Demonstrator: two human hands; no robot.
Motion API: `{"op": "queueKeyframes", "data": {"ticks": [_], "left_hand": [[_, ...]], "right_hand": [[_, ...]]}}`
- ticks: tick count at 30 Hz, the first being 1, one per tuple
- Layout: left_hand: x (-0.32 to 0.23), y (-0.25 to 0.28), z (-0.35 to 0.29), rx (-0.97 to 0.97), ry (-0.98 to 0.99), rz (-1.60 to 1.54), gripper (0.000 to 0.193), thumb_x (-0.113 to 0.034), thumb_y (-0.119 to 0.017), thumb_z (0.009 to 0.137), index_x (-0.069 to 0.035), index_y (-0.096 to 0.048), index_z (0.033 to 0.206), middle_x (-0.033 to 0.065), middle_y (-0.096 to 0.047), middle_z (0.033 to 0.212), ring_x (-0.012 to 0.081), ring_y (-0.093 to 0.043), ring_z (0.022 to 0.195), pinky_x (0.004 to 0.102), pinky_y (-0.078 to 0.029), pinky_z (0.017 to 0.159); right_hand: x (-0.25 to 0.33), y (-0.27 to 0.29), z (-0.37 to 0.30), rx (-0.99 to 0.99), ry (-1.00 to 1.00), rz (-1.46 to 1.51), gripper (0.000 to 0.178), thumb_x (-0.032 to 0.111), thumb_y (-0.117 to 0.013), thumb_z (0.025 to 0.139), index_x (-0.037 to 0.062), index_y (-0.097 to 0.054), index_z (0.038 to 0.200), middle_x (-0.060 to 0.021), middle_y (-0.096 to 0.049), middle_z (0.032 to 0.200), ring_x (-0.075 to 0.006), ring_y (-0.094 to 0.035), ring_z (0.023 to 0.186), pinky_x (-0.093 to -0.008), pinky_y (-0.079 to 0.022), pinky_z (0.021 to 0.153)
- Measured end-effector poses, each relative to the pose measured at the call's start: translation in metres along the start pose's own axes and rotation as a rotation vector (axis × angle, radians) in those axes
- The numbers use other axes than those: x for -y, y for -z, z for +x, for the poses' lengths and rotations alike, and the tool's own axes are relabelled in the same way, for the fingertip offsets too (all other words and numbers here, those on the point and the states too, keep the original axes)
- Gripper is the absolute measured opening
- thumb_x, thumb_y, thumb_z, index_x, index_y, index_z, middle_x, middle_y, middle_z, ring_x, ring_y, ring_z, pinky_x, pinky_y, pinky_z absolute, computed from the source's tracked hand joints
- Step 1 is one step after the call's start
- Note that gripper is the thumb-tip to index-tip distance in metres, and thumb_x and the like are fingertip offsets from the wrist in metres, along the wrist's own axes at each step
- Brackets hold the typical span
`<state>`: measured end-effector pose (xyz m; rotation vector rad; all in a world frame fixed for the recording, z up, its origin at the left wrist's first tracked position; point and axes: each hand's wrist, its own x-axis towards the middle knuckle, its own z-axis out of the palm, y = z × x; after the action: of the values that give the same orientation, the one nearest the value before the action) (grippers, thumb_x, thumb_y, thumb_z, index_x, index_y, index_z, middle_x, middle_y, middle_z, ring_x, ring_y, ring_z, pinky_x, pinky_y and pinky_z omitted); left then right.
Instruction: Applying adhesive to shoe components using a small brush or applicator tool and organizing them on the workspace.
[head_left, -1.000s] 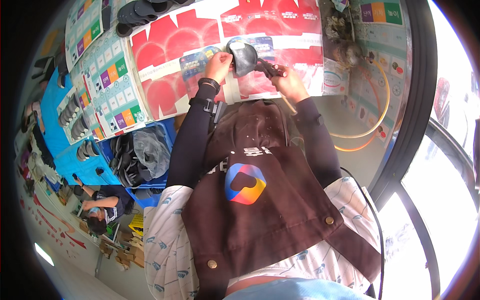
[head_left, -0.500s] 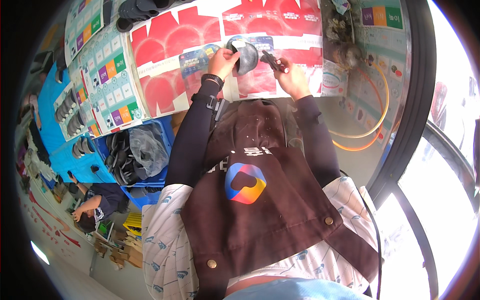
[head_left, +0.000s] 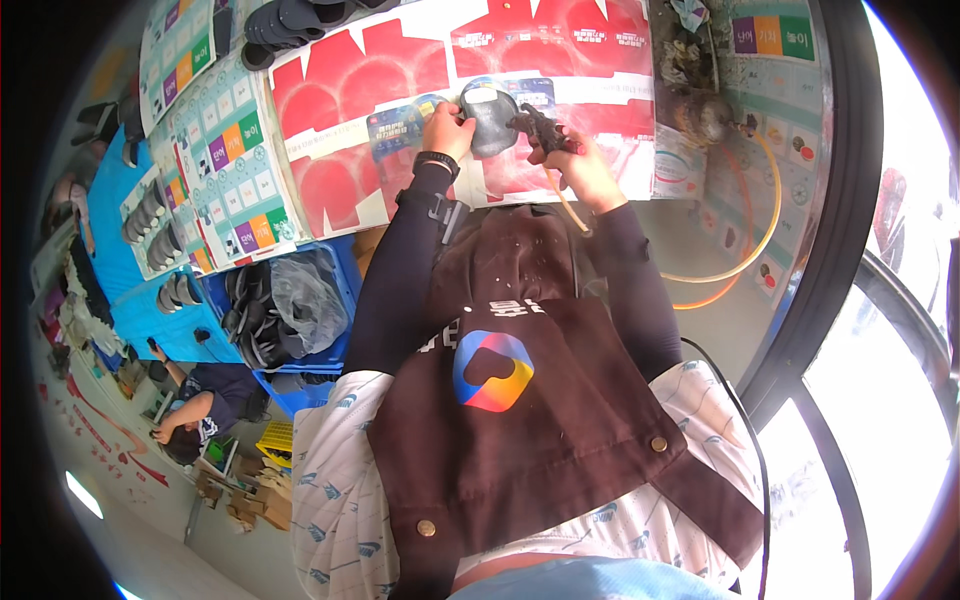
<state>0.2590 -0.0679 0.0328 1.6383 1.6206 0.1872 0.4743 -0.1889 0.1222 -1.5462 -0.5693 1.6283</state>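
My left hand [head_left: 448, 132] pinches the left edge of a dark grey, rounded, shell-like piece [head_left: 490, 126], with a pale patch near its top. The piece is held over a red and white printed sheet on the worktable. My right hand [head_left: 585, 170] is wrapped round a dark, stained spray gun [head_left: 540, 130]. Its front end points left at the piece, very close to its right edge. A thin yellowish hose [head_left: 570, 205] hangs below the right hand.
Several dark curved pieces [head_left: 285, 25] lie at the table's far left. A blue crate [head_left: 345, 285] of dark pieces and clear plastic stands left of me. Yellow and orange hoses [head_left: 765, 235] loop at the right. Another person [head_left: 205, 405] works at the far left.
The grey piece has turned, showing more of its broad face. The spray gun has swung left and closer to it, and its hose has come into sight below my right hand.
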Motion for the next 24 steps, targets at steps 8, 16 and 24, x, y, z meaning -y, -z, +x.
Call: {"op": "queueKeyframes", "data": {"ticks": [8,16,24], "left_hand": [[-0.002,-0.004,0.004,-0.057,0.042,0.130,0.041,-0.020,-0.076,0.080,0.002,-0.061,0.111,0.0184,-0.072,0.093,0.0340,-0.069,0.094,0.0422,-0.053,0.085],[0.046,0.058,-0.008,0.228,0.331,-0.501,0.043,-0.027,-0.062,0.099,0.001,-0.050,0.130,0.0161,-0.065,0.116,0.0236,-0.069,0.093,0.0334,-0.057,0.077],[0.041,0.133,-0.050,0.121,0.480,-0.687,0.038,-0.023,-0.058,0.101,-0.001,-0.052,0.131,0.0135,-0.065,0.118,0.0230,-0.068,0.105,0.0350,-0.056,0.088]], "right_hand": [[0.022,-0.024,0.019,-0.030,-0.066,-0.446,0.047,0.019,-0.066,0.072,0.0057,-0.069,0.118,-0.0181,-0.070,0.079,-0.0283,-0.068,0.067,-0.0373,-0.053,0.066],[0.015,-0.003,0.042,-0.047,-0.103,-0.193,0.023,0.015,-0.059,0.072,-0.0009,-0.070,0.084,-0.0132,-0.067,0.067,-0.0231,-0.066,0.063,-0.0361,-0.051,0.062],[0.011,0.016,0.050,0.013,-0.095,-0.145,0.019,0.013,-0.059,0.066,0.0009,-0.066,0.079,-0.0057,-0.062,0.066,-0.0155,-0.057,0.056,-0.0292,-0.040,0.048]]}}
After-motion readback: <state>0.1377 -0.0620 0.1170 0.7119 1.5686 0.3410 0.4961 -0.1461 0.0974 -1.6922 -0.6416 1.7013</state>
